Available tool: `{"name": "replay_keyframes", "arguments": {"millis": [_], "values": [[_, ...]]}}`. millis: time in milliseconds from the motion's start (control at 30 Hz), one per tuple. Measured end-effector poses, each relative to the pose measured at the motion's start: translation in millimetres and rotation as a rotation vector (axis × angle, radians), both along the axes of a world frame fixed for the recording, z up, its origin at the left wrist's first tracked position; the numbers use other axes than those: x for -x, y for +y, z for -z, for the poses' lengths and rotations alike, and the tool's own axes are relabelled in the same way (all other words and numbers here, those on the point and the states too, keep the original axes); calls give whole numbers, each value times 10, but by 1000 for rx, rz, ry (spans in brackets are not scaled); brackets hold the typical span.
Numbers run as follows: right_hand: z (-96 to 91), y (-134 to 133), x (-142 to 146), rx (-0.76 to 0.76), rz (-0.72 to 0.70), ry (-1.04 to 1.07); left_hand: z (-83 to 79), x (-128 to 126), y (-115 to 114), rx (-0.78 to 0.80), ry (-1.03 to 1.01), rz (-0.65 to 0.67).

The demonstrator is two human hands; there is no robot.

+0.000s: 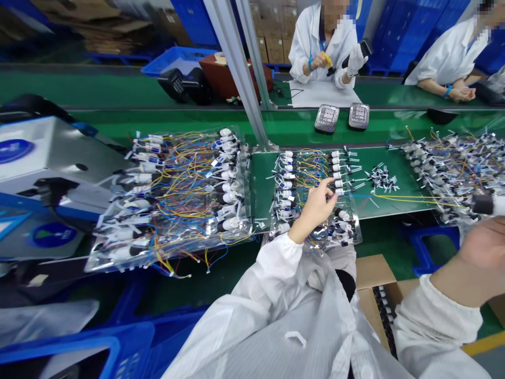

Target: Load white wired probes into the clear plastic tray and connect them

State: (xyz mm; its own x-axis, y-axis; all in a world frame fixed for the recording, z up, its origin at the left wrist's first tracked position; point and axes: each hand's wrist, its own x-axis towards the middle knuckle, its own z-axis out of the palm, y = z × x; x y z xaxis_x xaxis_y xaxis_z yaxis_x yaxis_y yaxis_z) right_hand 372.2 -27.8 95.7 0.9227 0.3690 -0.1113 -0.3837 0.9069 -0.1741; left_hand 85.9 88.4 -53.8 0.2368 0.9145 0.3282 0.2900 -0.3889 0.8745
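Observation:
My left hand (319, 204) is over a clear plastic tray (357, 231) with rows of small white-and-black cylindrical parts (287, 176) joined by thin wires. Its thumb and forefinger curl together at the right-hand row, beside a white cylinder; what they pinch is too small to make out. At the right edge, my right hand (483, 258), blurred and partly out of frame, grips a black-and-white cylindrical part (489, 204). Yellow wires (422, 198) stretch from that part toward the left hand, with a blue wire in line near the left fingers.
Fuller trays of wired parts lie at left (189, 184) and right (465, 163). A pile of cable ties (382, 178) sits between. Two display units (326, 118) rest beyond a metal post (240, 73). Two co-workers in white sit opposite. An open carton (374, 271) stands below.

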Motion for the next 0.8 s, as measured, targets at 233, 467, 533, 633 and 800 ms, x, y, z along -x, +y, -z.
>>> {"name": "replay_keyframes", "arguments": {"millis": [233, 467, 533, 633, 800], "values": [[404, 314, -324, 164, -81, -393, -235, 398, -52, 10, -336, -6], [624, 407, -393, 136, -176, -343, -56, 516, 32, -75, 203, -17], [612, 384, -408, 115, -179, -325, 46, 499, 43, -51, 221, 23], [586, 330, -406, 75, -172, -289, 170, 475, 45, 24, 163, 66], [563, 219, -390, 22, -200, -238, 280, 466, 40, 196, -110, 120]]}}
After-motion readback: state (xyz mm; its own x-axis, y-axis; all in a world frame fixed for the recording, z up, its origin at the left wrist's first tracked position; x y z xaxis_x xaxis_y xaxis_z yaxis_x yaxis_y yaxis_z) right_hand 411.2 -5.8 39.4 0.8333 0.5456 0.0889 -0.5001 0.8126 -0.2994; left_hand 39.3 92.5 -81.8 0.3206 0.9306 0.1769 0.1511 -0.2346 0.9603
